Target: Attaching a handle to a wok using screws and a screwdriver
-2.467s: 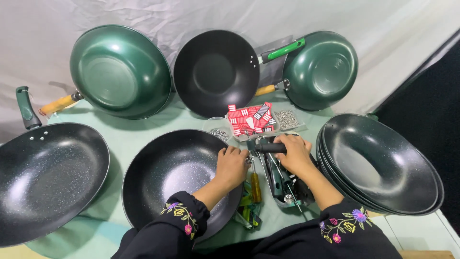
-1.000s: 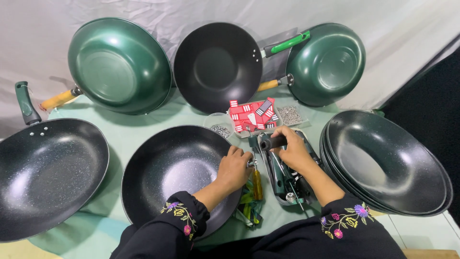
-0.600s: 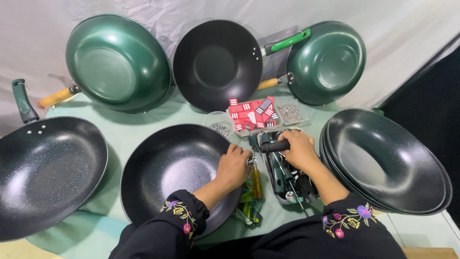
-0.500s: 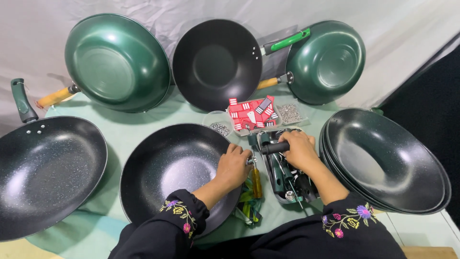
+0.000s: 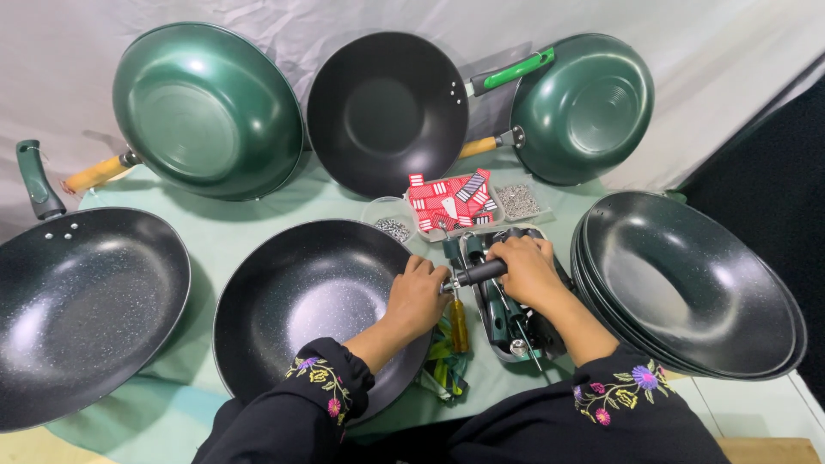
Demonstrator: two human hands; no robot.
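Note:
A black speckled wok without a handle lies in front of me on the green cloth. My left hand grips its right rim. My right hand is closed around a dark pan handle held against that rim. Under my right hand lies a tray of green handles. A screwdriver with a yellow-brown grip lies between my hands.
Two green woks and a black one lean on the white backdrop. A handled wok sits left. Stacked woks sit right. Tubs of screws and red packets stand behind.
My right hand shifted slightly on the dark handle and stays at the wok's rim. My left hand has kept its hold. The view has tilted a little.

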